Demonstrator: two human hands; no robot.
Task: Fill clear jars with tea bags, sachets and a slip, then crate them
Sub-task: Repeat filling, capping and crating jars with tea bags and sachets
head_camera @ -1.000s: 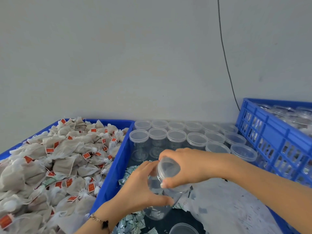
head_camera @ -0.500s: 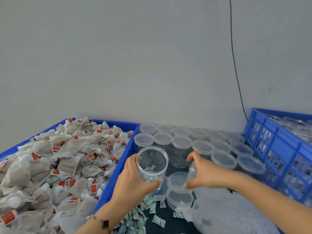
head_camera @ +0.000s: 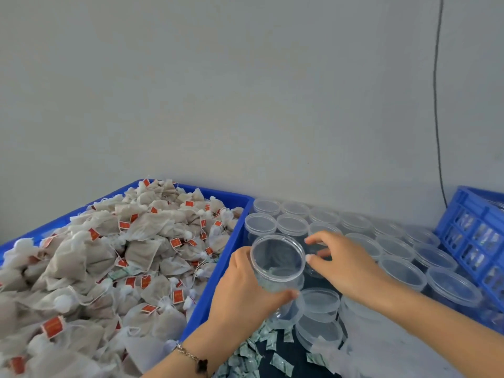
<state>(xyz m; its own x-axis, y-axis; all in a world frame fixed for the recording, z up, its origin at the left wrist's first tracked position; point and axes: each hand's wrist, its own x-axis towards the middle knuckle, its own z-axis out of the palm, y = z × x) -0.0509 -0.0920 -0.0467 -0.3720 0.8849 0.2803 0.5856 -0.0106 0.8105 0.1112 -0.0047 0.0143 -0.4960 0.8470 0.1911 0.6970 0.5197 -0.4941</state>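
Left hand (head_camera: 245,290) grips open jar (head_camera: 276,264), mouth tilted toward camera, frame centre. Tea bags (head_camera: 109,268) lie left, nearer left hand. Right hand (head_camera: 343,264) empty, fingers loosely spread, beside jar.

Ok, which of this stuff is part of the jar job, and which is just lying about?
In the job: open jar in the left hand; right hand; tea bags; sachets; loose lids; lidded jars; blue crate.

Lying about: black cable; wall.
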